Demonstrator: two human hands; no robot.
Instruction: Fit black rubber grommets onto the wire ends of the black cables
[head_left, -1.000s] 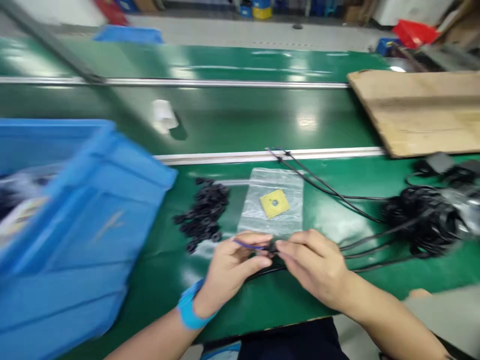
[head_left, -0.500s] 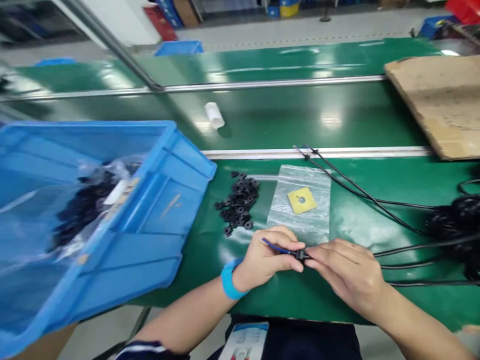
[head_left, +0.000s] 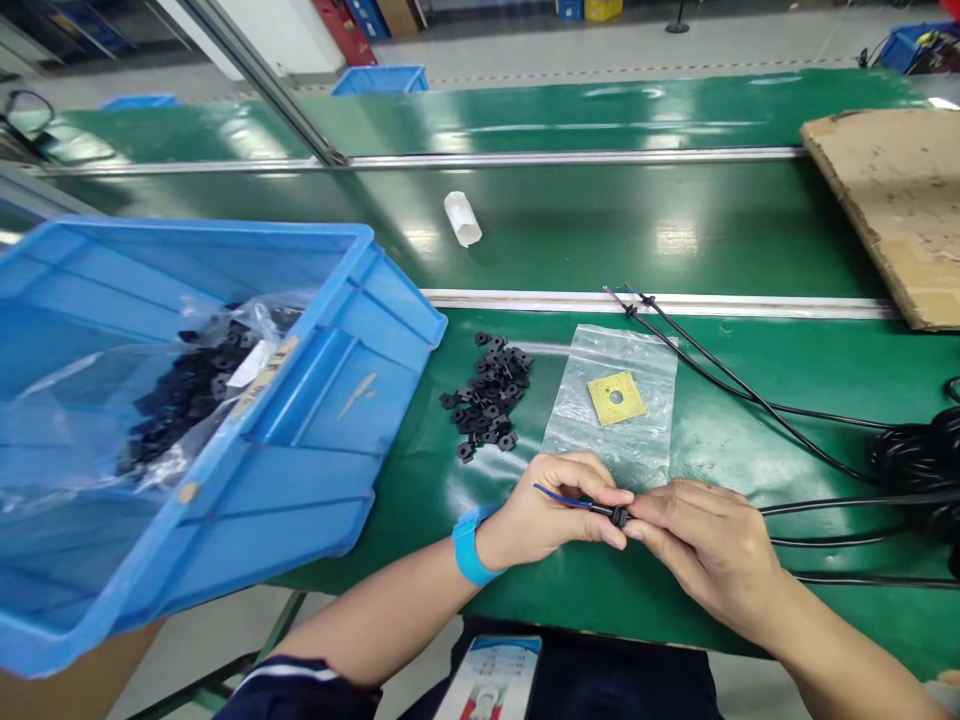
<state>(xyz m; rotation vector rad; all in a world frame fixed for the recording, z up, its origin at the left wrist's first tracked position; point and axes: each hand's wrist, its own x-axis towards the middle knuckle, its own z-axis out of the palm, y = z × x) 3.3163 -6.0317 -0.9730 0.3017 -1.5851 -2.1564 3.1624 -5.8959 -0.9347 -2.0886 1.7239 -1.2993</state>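
Between the thumb and fingers of my left hand (head_left: 559,505) is a small black grommet (head_left: 619,516) on a cable end. A blue wire (head_left: 559,495) sticks out of that end toward the left. My right hand (head_left: 709,545) pinches the black cable just right of the grommet, its fingertips close to those of my left hand. Behind my hands, a yellow square with a round hole (head_left: 616,398) lies on a clear plastic bag (head_left: 645,445). Left of the bag is a pile of small black grommets (head_left: 491,395).
A large blue bin (head_left: 300,480) with bagged black parts (head_left: 195,390) stands at the left. Coiled black cables (head_left: 911,455) lie on the right, two ends reaching the metal rail (head_left: 525,299). Beyond are a white roll (head_left: 463,219) and a cardboard sheet (head_left: 892,200).
The view has shifted slightly, so the whole scene sits a little differently in the frame. Both hands keep their pinch on the grommet and cable, with hardly any change in pose.
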